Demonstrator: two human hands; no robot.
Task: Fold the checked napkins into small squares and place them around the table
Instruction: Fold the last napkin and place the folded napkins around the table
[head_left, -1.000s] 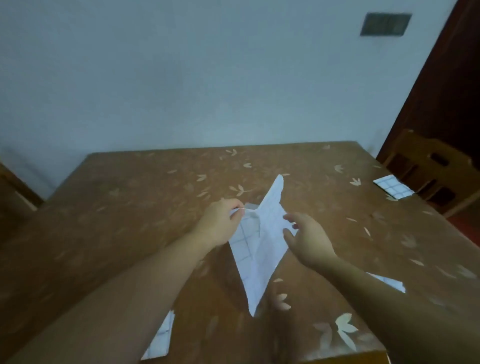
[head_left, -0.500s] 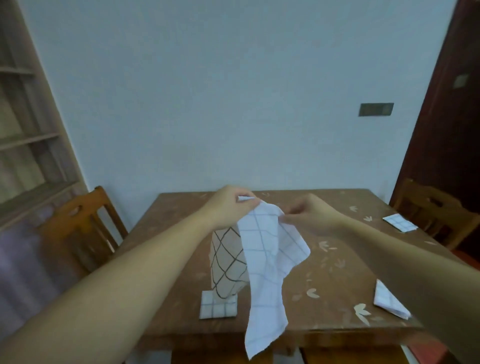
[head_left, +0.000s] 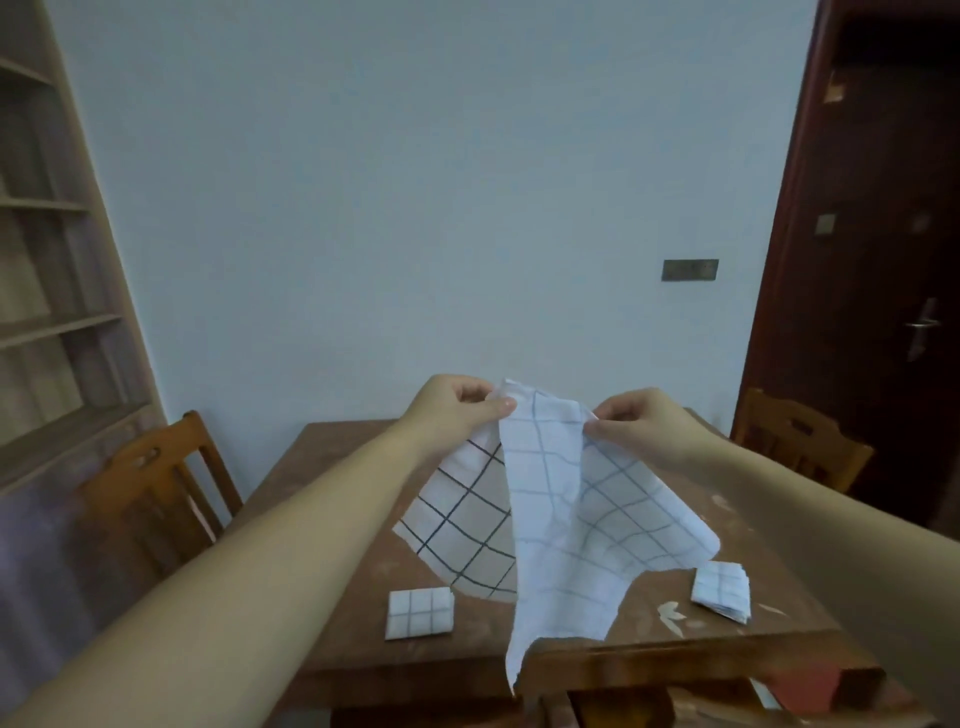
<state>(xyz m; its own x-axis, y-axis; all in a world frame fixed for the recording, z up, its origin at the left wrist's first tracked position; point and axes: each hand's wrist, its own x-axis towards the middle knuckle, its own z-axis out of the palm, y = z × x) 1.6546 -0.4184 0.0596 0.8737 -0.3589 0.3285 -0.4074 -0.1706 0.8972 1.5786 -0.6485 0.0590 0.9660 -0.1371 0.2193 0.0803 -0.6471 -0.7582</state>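
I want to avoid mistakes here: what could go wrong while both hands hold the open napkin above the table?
1. The left hand and right hand pinch the napkin only at its top edge and it hangs twisted, so the fold may come out crooked.
2. The cloth hangs close to the left folded napkin and right folded napkin; laying it down might shift them.

Napkin: thin matt checked cloth. Table: worn wood, leaf inlays.
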